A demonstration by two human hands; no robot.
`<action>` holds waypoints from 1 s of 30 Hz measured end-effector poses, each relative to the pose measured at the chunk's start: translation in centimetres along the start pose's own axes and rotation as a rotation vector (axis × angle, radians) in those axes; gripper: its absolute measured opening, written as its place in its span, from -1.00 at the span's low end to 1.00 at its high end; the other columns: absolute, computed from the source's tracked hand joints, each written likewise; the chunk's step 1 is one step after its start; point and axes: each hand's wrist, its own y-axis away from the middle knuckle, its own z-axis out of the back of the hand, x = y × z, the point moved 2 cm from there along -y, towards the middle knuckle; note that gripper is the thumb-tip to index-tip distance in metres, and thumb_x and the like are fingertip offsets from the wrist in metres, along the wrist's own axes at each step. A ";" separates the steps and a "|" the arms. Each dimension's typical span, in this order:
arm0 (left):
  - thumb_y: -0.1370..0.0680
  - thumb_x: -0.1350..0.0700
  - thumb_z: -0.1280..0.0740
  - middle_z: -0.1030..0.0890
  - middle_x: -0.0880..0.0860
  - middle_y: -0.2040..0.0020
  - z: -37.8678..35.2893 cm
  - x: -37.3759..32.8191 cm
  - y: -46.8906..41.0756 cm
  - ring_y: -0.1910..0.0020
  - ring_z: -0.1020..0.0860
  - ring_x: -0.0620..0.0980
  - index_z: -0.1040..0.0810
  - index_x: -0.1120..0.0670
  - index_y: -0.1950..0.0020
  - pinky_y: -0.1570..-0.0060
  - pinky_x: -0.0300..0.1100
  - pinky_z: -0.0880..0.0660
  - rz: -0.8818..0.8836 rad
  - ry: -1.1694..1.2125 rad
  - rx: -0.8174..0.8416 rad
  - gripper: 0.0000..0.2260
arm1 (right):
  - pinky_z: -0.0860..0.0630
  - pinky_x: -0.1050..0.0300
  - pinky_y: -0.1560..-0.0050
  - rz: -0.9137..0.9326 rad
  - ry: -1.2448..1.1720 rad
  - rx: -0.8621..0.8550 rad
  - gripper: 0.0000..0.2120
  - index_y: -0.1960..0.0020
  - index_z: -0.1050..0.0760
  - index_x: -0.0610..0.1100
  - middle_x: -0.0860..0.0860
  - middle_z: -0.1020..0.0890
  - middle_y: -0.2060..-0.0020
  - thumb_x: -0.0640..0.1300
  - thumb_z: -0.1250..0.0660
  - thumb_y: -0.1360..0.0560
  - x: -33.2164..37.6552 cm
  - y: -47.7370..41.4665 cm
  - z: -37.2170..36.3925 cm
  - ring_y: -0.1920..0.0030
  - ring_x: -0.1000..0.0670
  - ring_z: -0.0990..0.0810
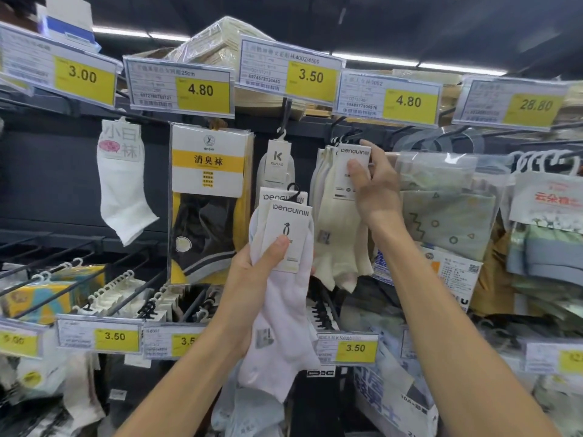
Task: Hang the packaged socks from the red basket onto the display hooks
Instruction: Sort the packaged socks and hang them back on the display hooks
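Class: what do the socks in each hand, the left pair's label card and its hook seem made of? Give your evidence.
The white socks and cream socks: soft matte knit; they drape and fold limply. The label card: stiff matte paperboard, flat and printed. The hook: probably black plastic, thin and smoothly curved.

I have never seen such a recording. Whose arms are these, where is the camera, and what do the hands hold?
No machine here: a person wears one wide-angle camera on the head, so you look along their own arms at a shop sock display. The left hand grips white Penguin socks by their card, not yet hung. The right hand pinches the card of cream Penguin socks hanging on the rack below a 4.80 price tag. The red basket is not in view.
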 end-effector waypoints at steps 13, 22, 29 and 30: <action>-0.35 -0.07 -0.52 -0.75 0.03 -0.04 -0.3 -0.6 0.2 0.05 -0.72 -0.03 -0.71 -0.12 -0.05 0.19 -0.27 -0.61 -0.029 0.032 0.025 -0.72 | -0.37 0.06 -0.42 0.191 0.103 -0.090 -0.51 -0.52 -0.30 -0.05 0.02 -0.45 -0.42 -0.07 -0.29 -0.61 1.8 4.4 1.0 -0.40 0.06 -0.42; -0.44 -0.08 -0.45 -0.71 0.06 -0.15 -0.5 -0.6 0.0 -0.11 -0.69 0.00 -0.67 -0.07 -0.20 0.05 -0.27 -0.60 -0.116 0.046 0.115 -0.66 | -0.60 0.20 -0.07 0.157 -0.249 0.346 -0.70 -0.23 -0.55 0.12 0.12 -0.71 0.00 -0.03 -0.44 -0.51 3.6 11.0 0.3 -0.06 0.14 -0.67; -0.54 -0.06 -0.38 -0.72 -0.12 0.02 -0.5 -0.2 0.4 0.09 -0.68 -0.19 -0.58 -0.06 -0.18 0.22 -0.36 -0.56 -0.066 -0.354 0.189 -0.76 | -0.58 0.25 0.05 -0.017 -0.487 0.023 -0.75 -0.20 -0.49 -0.01 0.04 -0.67 -0.01 -0.28 -0.30 -0.60 2.1 7.3 1.5 0.04 0.16 -0.66; -0.57 -0.04 -0.37 -0.71 -0.16 0.00 -0.2 -0.2 0.6 0.08 -0.67 -0.23 -0.55 -0.09 -0.24 0.23 -0.35 -0.56 -0.079 -0.493 0.187 -0.76 | -0.56 0.30 0.06 -0.013 -0.464 -0.030 -0.74 -0.22 -0.47 -0.02 0.06 -0.66 0.00 -0.29 -0.28 -0.60 2.0 6.4 1.8 0.07 0.22 -0.64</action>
